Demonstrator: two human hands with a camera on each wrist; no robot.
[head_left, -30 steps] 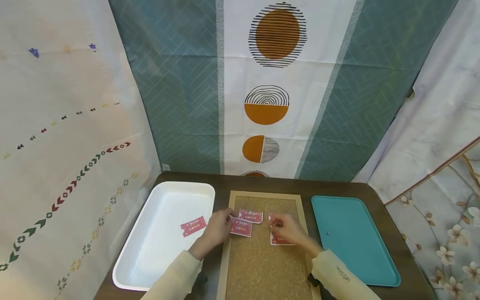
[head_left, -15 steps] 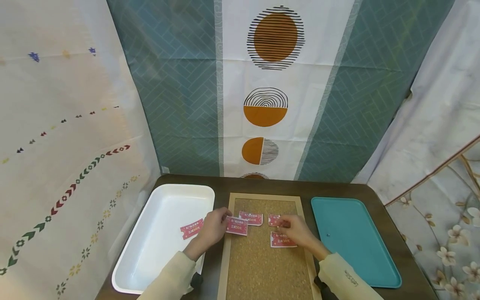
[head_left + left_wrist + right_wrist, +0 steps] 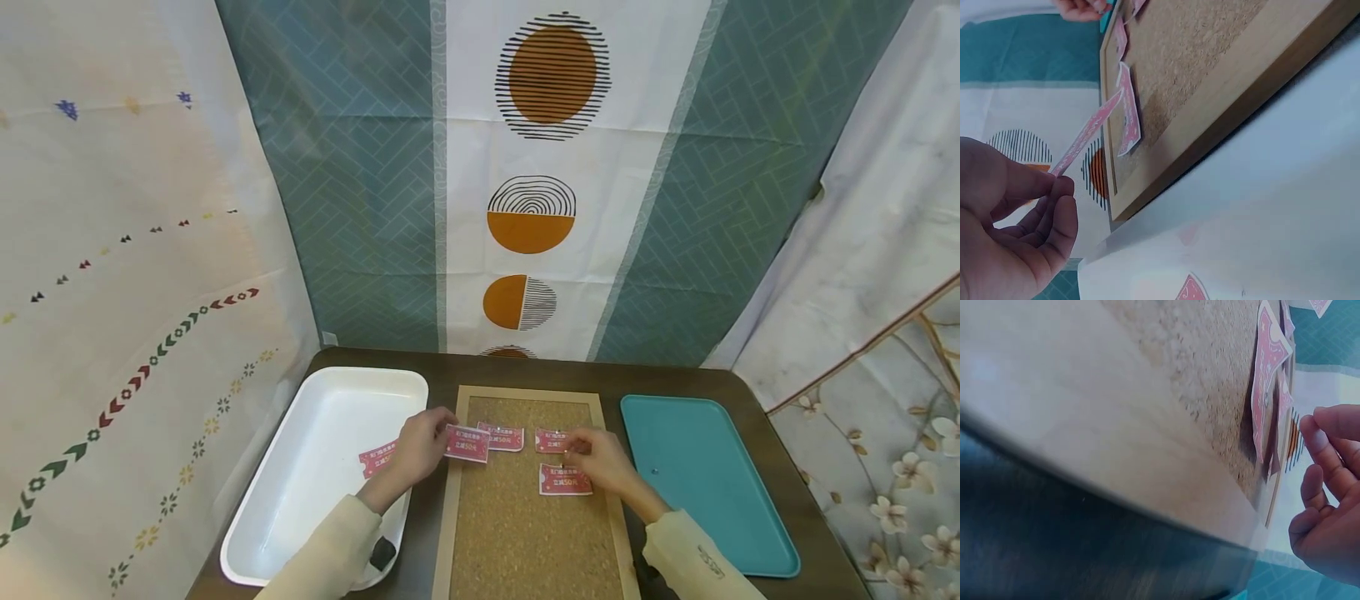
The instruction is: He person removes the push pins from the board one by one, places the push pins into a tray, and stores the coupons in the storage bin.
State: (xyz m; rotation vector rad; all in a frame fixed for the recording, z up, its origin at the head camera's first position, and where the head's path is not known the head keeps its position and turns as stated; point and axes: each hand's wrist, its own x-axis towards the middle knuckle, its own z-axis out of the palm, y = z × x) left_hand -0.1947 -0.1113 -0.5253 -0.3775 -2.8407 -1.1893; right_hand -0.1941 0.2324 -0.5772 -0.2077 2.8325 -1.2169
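Observation:
My left hand pinches the edge of a pink paper coupon between thumb and fingers, above the left side of a wood-framed corkboard. The held coupon overlaps another coupon on the board's upper left. On the board's right side lie an upper coupon and a lower coupon. A small pin shows on the nearer of these in the right wrist view. Beside them hovers my right hand, fingers loosely bent, thumb and fingertip close together with nothing visible between them.
Left of the board stands a white tray with one more coupon in it, partly behind my left hand. A teal tray on the right bears a small pin. A patterned curtain hangs behind the dark table.
My left hand has drawn its coupon leftward, toward the white tray. The right hand has come away from the upper right coupon and shifted slightly right, uncovering both coupons there.

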